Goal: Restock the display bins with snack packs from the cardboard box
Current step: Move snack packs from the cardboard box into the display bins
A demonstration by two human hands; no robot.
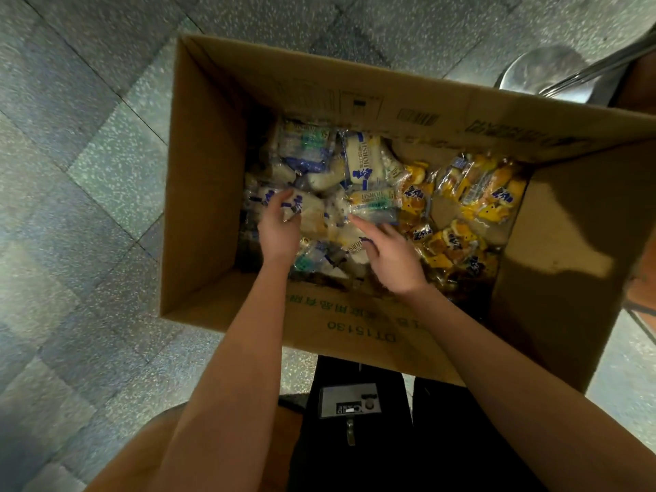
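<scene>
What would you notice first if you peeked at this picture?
A big open cardboard box on the speckled floor fills the middle. Inside, white-and-blue snack packs heap on the left and bright yellow snack packs on the right. Two bare arms reach in from below: the left hand grips a white-and-blue pack, and the right hand stretches its fingers toward the pile.

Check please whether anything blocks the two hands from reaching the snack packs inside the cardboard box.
Nothing visible does. The cardboard box stands open, and both hands are inside it. The left hand grips a white-and-blue pack; the right hand reaches toward a clear pack. The display bins are not in view.
</scene>
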